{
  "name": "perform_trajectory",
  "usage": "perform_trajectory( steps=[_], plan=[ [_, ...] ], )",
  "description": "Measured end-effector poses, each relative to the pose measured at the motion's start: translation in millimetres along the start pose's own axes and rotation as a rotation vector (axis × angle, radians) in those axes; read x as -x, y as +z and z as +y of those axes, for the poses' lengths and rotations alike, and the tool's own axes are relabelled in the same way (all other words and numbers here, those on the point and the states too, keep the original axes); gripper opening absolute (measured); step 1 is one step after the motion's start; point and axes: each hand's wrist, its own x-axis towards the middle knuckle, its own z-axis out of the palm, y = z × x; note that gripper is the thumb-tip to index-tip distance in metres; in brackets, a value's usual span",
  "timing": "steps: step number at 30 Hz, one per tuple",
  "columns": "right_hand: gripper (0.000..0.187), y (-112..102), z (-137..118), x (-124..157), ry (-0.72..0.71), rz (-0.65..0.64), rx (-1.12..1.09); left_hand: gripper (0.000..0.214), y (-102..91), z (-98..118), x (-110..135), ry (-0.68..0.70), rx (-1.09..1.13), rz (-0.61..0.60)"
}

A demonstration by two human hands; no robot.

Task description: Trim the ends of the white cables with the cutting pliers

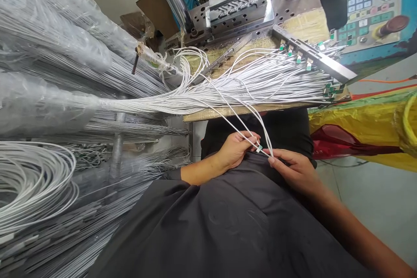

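You sit in a cable factory: a moulding machine (239,6) at twelve o'clock, bagged wire bundles (65,78) stacked at nine o'clock.

Thin white cables (243,128), green-tipped, hand-held

No text that I can read

I see a control panel (371,4) at the top right with many coloured keys, but their marks are too small and blurred for me; nothing else carries letters or numbers.
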Motion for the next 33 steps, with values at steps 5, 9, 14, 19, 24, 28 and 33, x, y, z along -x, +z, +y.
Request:
perform_trajectory(
  steps=[5,9,14,19,24,28,33],
  plan=[
    [0.037,-2,1,1,0.049,-0.063,-0.048,0.039,0.1,-3,-1,0.018,-0.028,-0.003],
    [0.045,-5,1,2,0.126,-0.094,-0.136,0.035,4.0,-2,1,0.013,-0.011,-0.019],
    [0.047,-3,8,0,0.238,-0.083,-0.404,0.039,5.9,4,6,-0.033,0.112,-0.068],
    [0.058,-3,23,-3,0.288,-0.105,-0.637,0.065,7.4,14,9,-0.087,0.19,-0.146],
    [0.087,-14,25,5,0.314,-0.194,-0.81,0.044,18.7,10,0,-0.12,0.139,-0.1],
    [0.073,-19,22,16,0.312,-0.181,-0.852,0.034,25.5,1,-6,-0.157,0.08,-0.045],
    [0.062,-19,24,26,0.272,-0.162,-0.884,0.035,26.7,0,-5,-0.163,0.079,-0.019]
  ],
)
